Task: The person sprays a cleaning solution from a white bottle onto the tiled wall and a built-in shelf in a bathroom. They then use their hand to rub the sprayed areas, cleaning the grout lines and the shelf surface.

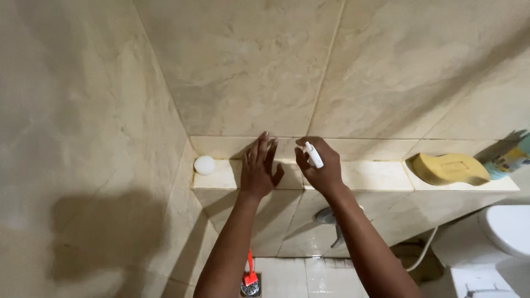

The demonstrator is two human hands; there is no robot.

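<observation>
a white round soap (204, 165) sits at the ledge's left end. a yellow sponge (448, 168) lies far right, beside a spray can (510, 160). a red brush (250, 271) stands on the floor drain (249, 286).

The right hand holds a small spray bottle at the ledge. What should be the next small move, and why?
Probably press the nozzle toward the ledge: the right hand already grips the white spray bottle just above it, and the left hand lies flat on the tile beside it.
</observation>
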